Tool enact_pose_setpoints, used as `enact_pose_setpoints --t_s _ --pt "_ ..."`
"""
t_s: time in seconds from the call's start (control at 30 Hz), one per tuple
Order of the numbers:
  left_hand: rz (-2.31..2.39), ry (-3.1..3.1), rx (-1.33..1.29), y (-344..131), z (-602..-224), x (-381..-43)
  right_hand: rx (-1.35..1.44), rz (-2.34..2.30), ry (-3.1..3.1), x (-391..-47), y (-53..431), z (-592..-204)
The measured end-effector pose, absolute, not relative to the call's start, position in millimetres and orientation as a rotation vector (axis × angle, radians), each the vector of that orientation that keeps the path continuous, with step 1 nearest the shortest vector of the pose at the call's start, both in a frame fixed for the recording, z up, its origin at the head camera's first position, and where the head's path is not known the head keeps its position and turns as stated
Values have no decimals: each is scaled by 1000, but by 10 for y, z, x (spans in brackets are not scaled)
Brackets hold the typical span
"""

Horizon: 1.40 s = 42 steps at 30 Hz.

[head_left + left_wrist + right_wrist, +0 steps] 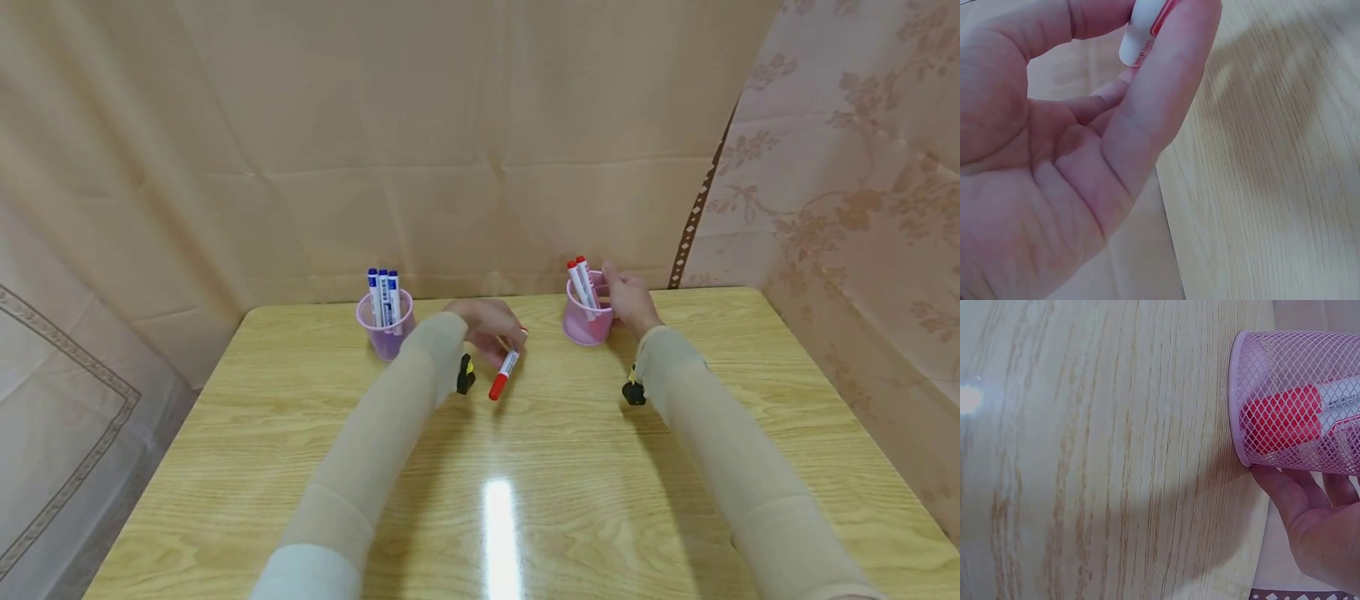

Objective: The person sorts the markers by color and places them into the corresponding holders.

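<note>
My left hand (489,327) pinches a red whiteboard marker (510,364) by its white barrel, in the middle of the table towards the back. The marker tilts with its red cap pointing down and towards me. In the left wrist view its white barrel (1141,31) shows between thumb and fingers. My right hand (632,302) holds the right side of a pink mesh pen cup (587,327), which stands upright. Two red markers (583,283) lean inside it, and the right wrist view shows red caps (1282,415) near its base.
To the left, a second pink mesh cup (385,343) holds three blue markers (385,298). Both cups stand near the back edge of the wooden table (570,467). Beige cloth (450,150) hangs behind it, and patterned cloth (862,208) hangs to the right.
</note>
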<state>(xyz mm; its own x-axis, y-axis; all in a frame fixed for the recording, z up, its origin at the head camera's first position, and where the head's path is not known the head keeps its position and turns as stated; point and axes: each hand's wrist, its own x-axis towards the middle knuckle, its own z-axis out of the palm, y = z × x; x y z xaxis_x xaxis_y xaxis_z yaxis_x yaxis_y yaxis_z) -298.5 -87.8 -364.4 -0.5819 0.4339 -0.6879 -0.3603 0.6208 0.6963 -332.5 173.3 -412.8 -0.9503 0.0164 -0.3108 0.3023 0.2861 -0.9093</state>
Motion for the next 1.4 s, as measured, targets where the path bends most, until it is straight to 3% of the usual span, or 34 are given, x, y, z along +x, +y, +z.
enact_pose_setpoints --t_s 1.4 --pt "1421 1812 217 -369 -3228 -3085 268 -1808 2303 -3362 1731 -4176"
